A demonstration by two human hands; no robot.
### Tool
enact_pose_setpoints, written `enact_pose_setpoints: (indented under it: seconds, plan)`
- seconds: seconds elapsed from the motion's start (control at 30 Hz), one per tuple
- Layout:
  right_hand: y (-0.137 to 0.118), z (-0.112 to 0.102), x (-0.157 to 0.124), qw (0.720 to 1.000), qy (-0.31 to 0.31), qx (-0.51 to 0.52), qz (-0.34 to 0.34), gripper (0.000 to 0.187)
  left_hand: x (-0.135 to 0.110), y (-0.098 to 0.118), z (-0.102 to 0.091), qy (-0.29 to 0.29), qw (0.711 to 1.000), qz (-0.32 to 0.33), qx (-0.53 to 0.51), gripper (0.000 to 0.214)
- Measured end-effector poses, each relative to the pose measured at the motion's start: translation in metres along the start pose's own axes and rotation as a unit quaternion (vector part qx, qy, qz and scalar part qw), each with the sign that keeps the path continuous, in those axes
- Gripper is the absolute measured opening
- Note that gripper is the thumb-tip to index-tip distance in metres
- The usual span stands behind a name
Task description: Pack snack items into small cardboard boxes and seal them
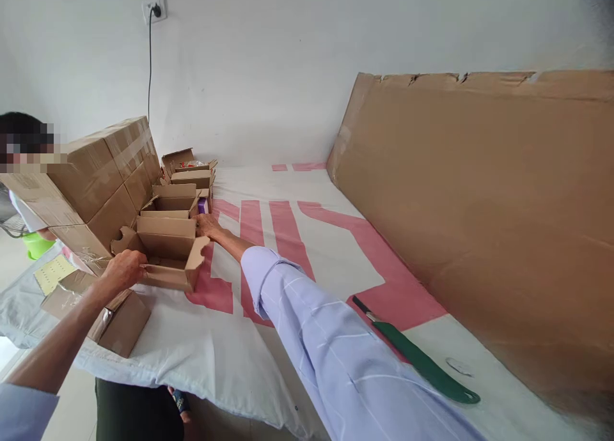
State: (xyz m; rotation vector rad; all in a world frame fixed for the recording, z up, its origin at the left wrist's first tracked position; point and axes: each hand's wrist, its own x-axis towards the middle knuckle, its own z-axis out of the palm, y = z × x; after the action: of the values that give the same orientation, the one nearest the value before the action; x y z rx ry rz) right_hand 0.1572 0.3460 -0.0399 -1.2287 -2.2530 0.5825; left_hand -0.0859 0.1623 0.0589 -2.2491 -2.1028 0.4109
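An open cardboard box (165, 275) with raised side flaps sits on the cloth-covered table at the left; its inside looks bare. My left hand (125, 270) grips its near left edge, fingers curled over the front wall. At the box's far right corner, my right hand (207, 225) has its fingers bent against the cardboard, their tips partly hidden. Just beyond that hand, a purple item (203, 206) shows beside a second open box (171, 202). Closer to me than my left hand lies another small carton (125, 323) with clear tape on it.
Taped cartons (91, 179) are stacked at the left, with a person (23, 137) behind them. More open boxes (192, 176) line the far side. A green-handled knife (422, 361) lies at the right, before a large leaning cardboard sheet (480, 217). A white-and-red cloth (336, 249) covers the table.
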Motion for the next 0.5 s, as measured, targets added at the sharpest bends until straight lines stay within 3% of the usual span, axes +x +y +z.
enact_pose_setpoints:
  seconds: [0.07,0.17,0.23,0.3,0.4,0.5]
  plan:
    - [0.004,0.004,-0.003,1.000,0.011,0.008,0.008,0.068,0.004,0.010,-0.002,-0.011,1.000,-0.019,0.013,0.025]
    - [0.008,0.007,-0.012,0.999,0.028,0.023,0.022,0.081,-0.004,0.019,-0.006,-0.001,1.000,0.005,0.021,0.028]
    - [0.008,0.006,-0.019,0.998,0.039,0.035,0.034,0.081,-0.019,0.023,-0.006,0.061,0.998,0.014,0.011,0.039]
    - [0.006,0.002,-0.027,0.997,0.048,0.048,0.044,0.077,-0.040,0.028,0.003,0.161,0.987,0.007,-0.028,0.050]
    - [0.000,-0.007,-0.043,0.994,0.058,0.066,0.059,0.067,-0.073,0.046,0.036,0.274,0.949,-0.009,-0.155,0.054]
    - [-0.008,-0.016,-0.070,0.992,0.062,0.077,0.076,0.060,-0.089,0.072,0.083,0.254,0.897,-0.050,-0.358,0.063]
